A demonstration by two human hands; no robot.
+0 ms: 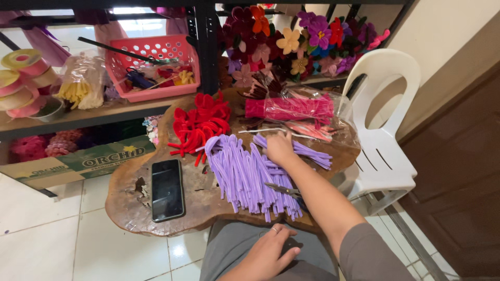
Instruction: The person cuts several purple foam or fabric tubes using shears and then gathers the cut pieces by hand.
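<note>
The person's right arm stretches forward from the lower right of the frame, forearm bare, grey sleeve at the elbow. The right hand [279, 147] lies palm down at the far end of a heap of lilac pipe cleaners [250, 174], back of the hand upward, its fingers curled down into the strands; whether they are pinching any I cannot tell from here. The lilac heap spreads across the middle of the frame on a slab-shaped wooden worktop [130, 208], with a few stems fanning off to the right past the hand.

The left hand [268, 255] sits low at the bottom centre, resting on the person's grey-clad lap, fingers loosely together and bent, a ring on one of them, holding nothing that I can see.

A pair of scissors [284, 191] lies on the lilac strands just under the right forearm. Left of the heap a dark smartphone [167, 190] lies flat, screen off. Behind, toward the upper centre, a bunch of red pipe cleaners [200, 125] touches the lilac pile, and a clear bag of pink pipe cleaners [291, 108] lies beyond the hand. A white plastic chair [385, 156] stands at the right. On the shelf at upper left sit a pink basket [151, 65] and ribbon rolls [21, 78]; felt-like flowers [291, 44] crowd the upper centre.
</note>
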